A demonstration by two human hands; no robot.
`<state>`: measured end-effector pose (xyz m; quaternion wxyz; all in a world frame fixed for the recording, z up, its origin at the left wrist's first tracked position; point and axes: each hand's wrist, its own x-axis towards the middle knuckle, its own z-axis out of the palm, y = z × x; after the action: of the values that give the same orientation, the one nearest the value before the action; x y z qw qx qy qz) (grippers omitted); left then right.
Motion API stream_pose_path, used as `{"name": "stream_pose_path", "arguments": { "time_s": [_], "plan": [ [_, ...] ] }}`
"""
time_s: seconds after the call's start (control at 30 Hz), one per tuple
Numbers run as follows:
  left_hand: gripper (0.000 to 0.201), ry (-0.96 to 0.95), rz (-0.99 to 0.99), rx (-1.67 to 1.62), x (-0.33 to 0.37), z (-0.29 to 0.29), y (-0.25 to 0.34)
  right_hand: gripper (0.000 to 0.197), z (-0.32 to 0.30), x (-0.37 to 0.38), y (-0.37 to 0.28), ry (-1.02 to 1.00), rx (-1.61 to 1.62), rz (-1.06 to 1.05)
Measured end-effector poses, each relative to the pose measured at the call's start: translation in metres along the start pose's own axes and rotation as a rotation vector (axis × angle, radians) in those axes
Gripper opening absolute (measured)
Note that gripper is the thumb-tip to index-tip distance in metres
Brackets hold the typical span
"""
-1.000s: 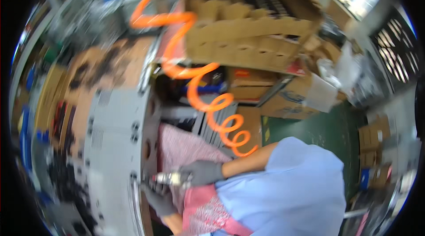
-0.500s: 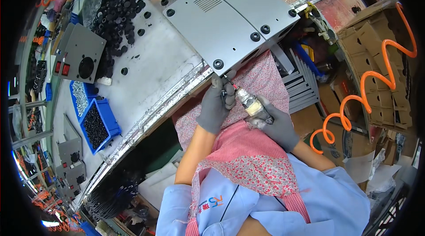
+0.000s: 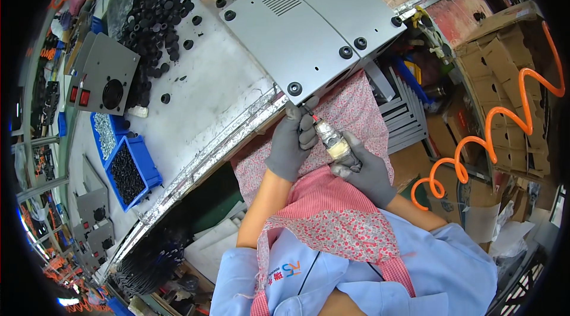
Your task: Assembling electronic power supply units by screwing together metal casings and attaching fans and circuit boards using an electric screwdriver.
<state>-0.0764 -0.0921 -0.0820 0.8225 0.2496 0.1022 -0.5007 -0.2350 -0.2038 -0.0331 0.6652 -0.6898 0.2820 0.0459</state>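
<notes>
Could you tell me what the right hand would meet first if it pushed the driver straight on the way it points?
Most likely the black rubber foot on the grey metal panel; the right hand aims the driver there, though depth is unclear.

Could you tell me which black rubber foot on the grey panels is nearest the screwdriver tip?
The foot at the near corner, just above the tip.

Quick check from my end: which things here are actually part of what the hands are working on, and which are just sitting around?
In use:
left hand at the driver's tip
right hand gripping the pneumatic screwdriver
grey metal panel
black rubber foot at its corner

Lying about:
pile of black feet
blue bins
orange coiled hose
fan panel
</notes>
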Motion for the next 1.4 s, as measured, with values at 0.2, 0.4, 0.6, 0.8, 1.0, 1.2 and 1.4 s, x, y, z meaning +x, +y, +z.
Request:
{"name": "stream_pose_path", "arguments": {
  "time_s": [0.2, 0.4, 0.6, 0.8, 1.0, 1.2, 1.4],
  "plan": [
    [0.047, 0.034, -0.015, -0.030, -0.001, 0.002, 0.001, 0.073, 0.000, 0.000, 0.000, -0.036, 0.016, -0.011],
    [0.044, -0.032, -0.042, -0.147, -0.003, -0.004, 0.002, 0.075, 0.003, -0.001, 0.006, -0.035, 0.102, -0.016],
    [0.043, 0.037, -0.126, -0.264, -0.003, -0.009, 0.008, 0.070, -0.026, -0.009, -0.008, 0.058, -0.181, -0.036],
    [0.042, 0.225, 0.051, 0.040, -0.008, 0.004, -0.003, 0.073, -0.123, 0.018, -0.032, 0.456, -0.627, -0.323],
    [0.035, 0.094, 0.098, 0.130, -0.014, -0.024, -0.013, 0.071, -0.232, 0.060, -0.069, 0.668, -1.149, 0.080],
    [0.036, 0.011, 0.046, 0.113, -0.032, 0.000, 0.005, 0.046, -0.266, 0.113, -0.122, 0.518, -1.685, 0.171],
    [0.038, -0.187, 0.123, 0.037, -0.047, 0.012, 0.049, 0.022, -0.273, 0.173, -0.135, 0.606, -1.906, -0.685]
  ]
}}
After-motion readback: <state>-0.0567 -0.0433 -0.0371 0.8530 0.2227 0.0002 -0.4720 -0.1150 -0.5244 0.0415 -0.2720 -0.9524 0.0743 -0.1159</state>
